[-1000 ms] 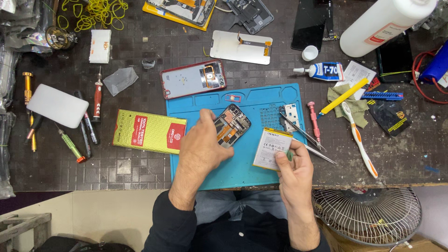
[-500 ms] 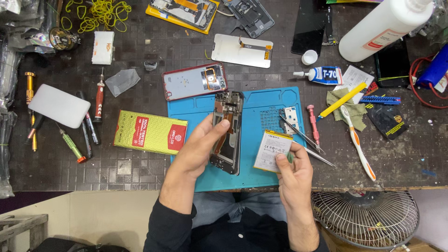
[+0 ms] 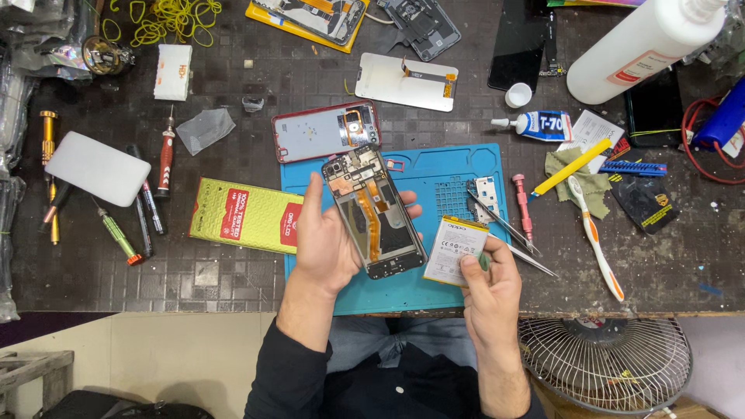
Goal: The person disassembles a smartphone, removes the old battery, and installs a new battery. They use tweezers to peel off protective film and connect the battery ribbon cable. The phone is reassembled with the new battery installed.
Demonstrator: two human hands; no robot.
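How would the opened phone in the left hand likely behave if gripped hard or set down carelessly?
The phone is probably stiff, since it stays flat while the left hand holds it by the edges. With its back off and an orange ribbon cable exposed, it is likely fragile inside. Flat and rectangular, it should not roll.

A single head-worn camera looks almost straight down from close above the table [image 3: 233, 287], its near edge running across the lower frame, with the person's lap and a fan grille [image 3: 605, 361] below it.
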